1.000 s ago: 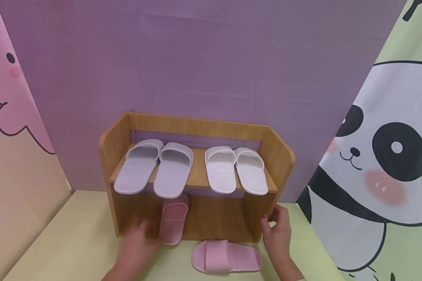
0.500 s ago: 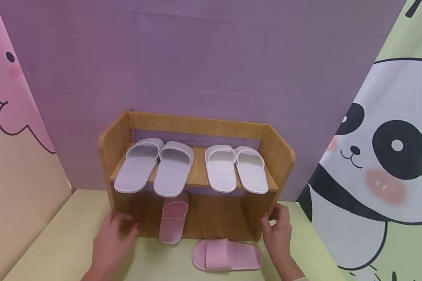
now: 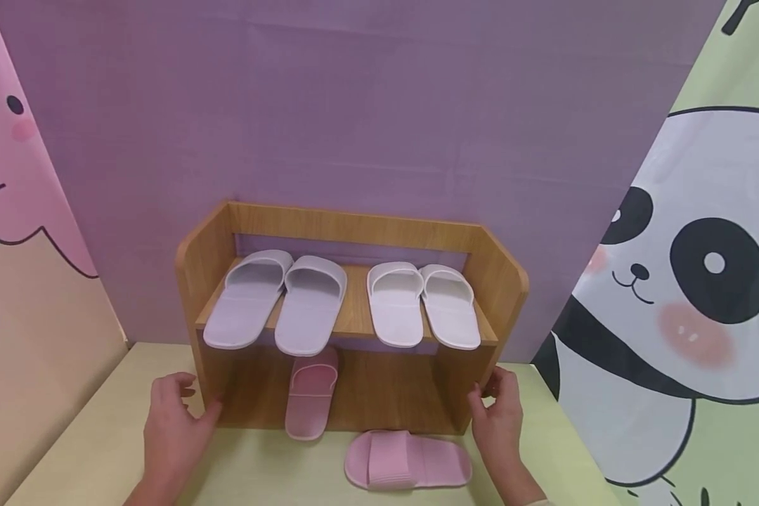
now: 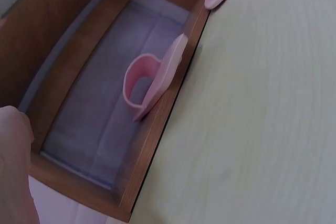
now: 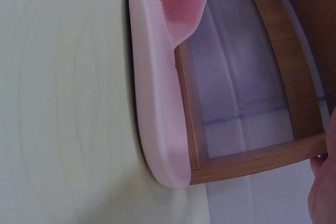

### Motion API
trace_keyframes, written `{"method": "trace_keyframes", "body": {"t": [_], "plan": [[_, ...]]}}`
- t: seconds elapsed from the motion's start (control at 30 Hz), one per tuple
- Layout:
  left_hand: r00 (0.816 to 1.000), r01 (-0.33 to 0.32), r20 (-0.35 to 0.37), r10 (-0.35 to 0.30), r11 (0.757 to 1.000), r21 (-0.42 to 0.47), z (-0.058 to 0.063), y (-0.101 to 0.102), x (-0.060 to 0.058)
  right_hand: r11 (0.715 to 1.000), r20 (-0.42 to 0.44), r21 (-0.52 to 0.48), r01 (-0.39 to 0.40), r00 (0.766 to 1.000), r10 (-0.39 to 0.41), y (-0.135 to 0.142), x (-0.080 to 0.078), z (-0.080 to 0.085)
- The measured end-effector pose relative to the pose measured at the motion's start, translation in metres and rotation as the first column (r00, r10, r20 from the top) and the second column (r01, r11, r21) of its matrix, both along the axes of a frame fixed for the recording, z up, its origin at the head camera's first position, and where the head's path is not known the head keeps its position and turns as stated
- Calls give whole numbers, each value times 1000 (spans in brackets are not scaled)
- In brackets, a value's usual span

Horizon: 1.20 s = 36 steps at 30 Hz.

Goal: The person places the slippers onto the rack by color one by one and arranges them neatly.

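A wooden shoe rack (image 3: pixel 354 322) faces me with two shelves. My right hand (image 3: pixel 501 422) holds its right side panel, thumb at the front edge and fingers round the outside. At the left panel, my left hand (image 3: pixel 177 425) has its thumb at the front edge and curled fingers by the outer face; in the left wrist view this hand (image 4: pixel 14 166) meets the rack's end. One pink slipper (image 3: pixel 310 407) stands on the lower shelf, its end jutting over the front. Another pink slipper (image 3: pixel 439 462) lies sideways on the table before the rack.
On the upper shelf are a pair of pale lilac slippers (image 3: pixel 310 320) and a pair of white slippers (image 3: pixel 397 316). A purple backdrop (image 3: pixel 367 105) rises behind the rack. The table (image 3: pixel 101 436) extends to both sides, with a panda-print sheet (image 3: pixel 689 281) at right.
My left hand has moved left from beside the pink slipper on the lower shelf to the rack's left panel. My right hand stays at the right panel.
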State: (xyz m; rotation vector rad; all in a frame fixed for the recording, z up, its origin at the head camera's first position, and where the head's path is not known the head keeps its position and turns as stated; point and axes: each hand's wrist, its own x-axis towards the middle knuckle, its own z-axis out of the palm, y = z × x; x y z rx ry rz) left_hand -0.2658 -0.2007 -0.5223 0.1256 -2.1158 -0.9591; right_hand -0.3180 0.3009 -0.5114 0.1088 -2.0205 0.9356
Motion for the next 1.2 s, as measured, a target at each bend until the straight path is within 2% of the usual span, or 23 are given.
{"method": "trace_keyframes", "body": {"t": [0.5, 0.77, 1.0, 1.2], "plan": [[994, 101, 48, -100, 995, -20, 1, -24, -18, 1000, -8, 4, -6, 1000, 6, 0, 1, 0], [987, 141, 72, -141, 990, 7, 2, -28, -20, 1000, -6, 12, -7, 1000, 7, 0, 1, -1], [990, 135, 32, -134, 991, -15, 0, -29, -23, 1000, 19, 16, 9, 1000, -9, 0, 0, 0], [986, 166, 32, -165, 985, -37, -1, -32, -26, 1000, 6, 7, -1, 1000, 1, -1, 2, 2]]}}
